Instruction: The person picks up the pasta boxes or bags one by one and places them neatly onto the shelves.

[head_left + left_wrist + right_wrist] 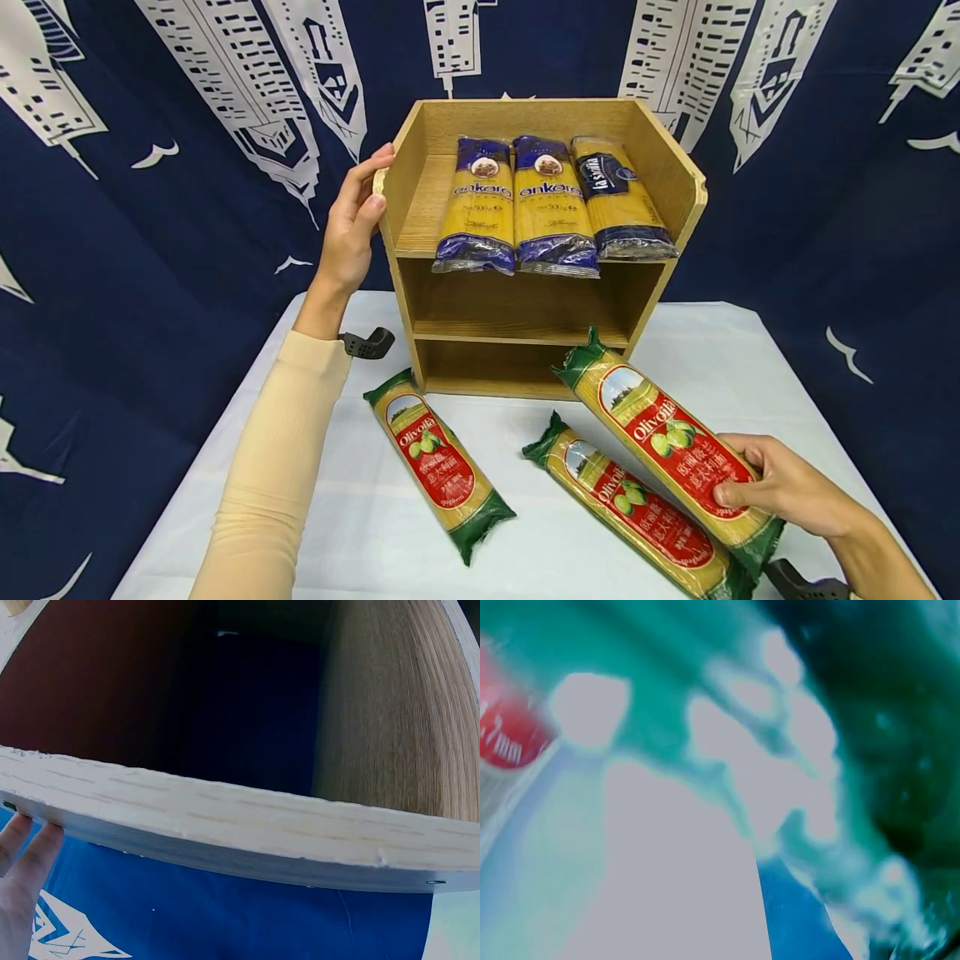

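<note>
My left hand [352, 229] grips the left side panel of a small wooden shelf [517, 328], thumb near its front edge. In the left wrist view, fingertips [46, 838] touch the panel's outer face. My right hand [787, 487] holds a green-ended packet of spaghetti [667, 433] by its lower part, thumb on the red label. That packet is tilted above a second spaghetti packet [630, 504] on the table and partly covers it. Blurred green wrapping [652, 645] fills much of the right wrist view.
A third green-ended spaghetti packet [438, 467] lies before the shelf on the white-covered table [330, 517]. Two blue-and-yellow pasta packets [480, 208] and a dark-labelled pasta packet [618, 196] lie side by side on the top shelf. A navy patterned cloth [525, 50] hangs behind.
</note>
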`<action>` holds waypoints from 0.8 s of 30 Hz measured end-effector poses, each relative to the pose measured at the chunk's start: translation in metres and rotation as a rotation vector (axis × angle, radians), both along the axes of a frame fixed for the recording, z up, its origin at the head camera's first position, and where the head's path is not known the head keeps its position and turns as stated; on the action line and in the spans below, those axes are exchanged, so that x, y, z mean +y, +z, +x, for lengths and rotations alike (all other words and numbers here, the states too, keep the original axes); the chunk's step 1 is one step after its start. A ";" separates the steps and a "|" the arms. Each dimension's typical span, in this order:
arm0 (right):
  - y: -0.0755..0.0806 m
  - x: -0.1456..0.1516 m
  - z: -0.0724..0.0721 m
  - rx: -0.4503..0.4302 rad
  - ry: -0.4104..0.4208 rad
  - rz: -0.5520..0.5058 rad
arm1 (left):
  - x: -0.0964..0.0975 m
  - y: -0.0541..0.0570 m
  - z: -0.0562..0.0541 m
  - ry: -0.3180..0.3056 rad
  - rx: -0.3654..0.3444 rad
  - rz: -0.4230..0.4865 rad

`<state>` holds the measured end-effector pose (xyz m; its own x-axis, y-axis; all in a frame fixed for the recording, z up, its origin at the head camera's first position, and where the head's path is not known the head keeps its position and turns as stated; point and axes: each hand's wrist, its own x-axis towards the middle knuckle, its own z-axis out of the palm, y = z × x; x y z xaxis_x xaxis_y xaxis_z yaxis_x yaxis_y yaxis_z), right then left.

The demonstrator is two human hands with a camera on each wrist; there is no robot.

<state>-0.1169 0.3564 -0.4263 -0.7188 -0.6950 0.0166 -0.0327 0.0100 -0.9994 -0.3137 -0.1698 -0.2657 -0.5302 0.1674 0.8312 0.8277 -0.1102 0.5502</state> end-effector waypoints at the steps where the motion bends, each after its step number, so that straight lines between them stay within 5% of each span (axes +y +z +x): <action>1: 0.001 -0.001 0.001 0.013 -0.007 -0.003 | 0.000 0.000 0.000 0.000 0.000 0.001; 24: 0.043 -0.050 0.004 -0.058 -0.239 -0.027 | 0.000 -0.001 -0.003 0.015 0.014 -0.001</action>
<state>-0.1128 0.3069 -0.3832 -0.8629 -0.5051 -0.0132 0.0245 -0.0157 -0.9996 -0.3163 -0.1703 -0.2664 -0.5208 0.1607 0.8384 0.8370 -0.0971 0.5385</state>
